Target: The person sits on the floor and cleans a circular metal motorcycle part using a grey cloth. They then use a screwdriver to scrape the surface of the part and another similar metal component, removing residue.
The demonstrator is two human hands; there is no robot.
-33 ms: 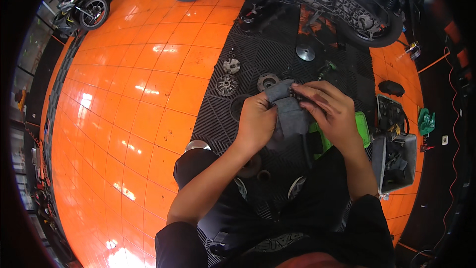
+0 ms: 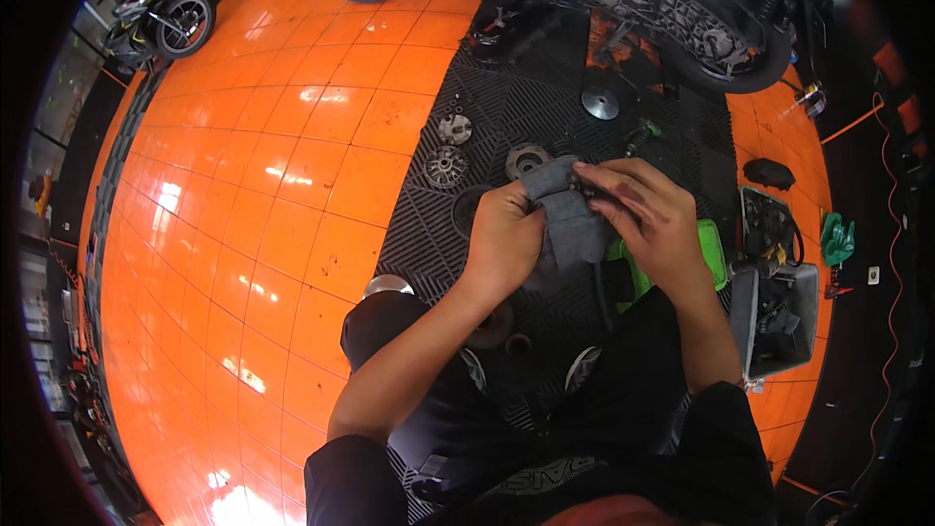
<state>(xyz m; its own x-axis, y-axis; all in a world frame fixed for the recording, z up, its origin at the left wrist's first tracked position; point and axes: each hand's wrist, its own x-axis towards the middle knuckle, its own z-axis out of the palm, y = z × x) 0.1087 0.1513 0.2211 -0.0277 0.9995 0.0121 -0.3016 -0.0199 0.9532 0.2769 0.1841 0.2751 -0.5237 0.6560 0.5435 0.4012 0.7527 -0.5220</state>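
A folded grey cloth [image 2: 573,224] is in my left hand [image 2: 506,239], whose thumb presses on it while part of it hangs down. My right hand [image 2: 651,209] meets the cloth's upper right edge, its thumb and fingers pinched around something small and dark that I cannot make out. Beneath the hands, a round metal part [image 2: 527,162] lies on the black ribbed mat [image 2: 419,239]. Partly covered by my right wrist is a bright green tray [image 2: 716,251].
Left of the hands lie a finned metal disc [image 2: 446,167] and a smaller round part [image 2: 455,129]. Farther off are a shiny disc [image 2: 600,103] and a green-black tool [image 2: 643,136]. A scooter [image 2: 682,24] stands beyond. Grey bins of parts [image 2: 745,321] sit at right; orange tiles [image 2: 263,234] spread left.
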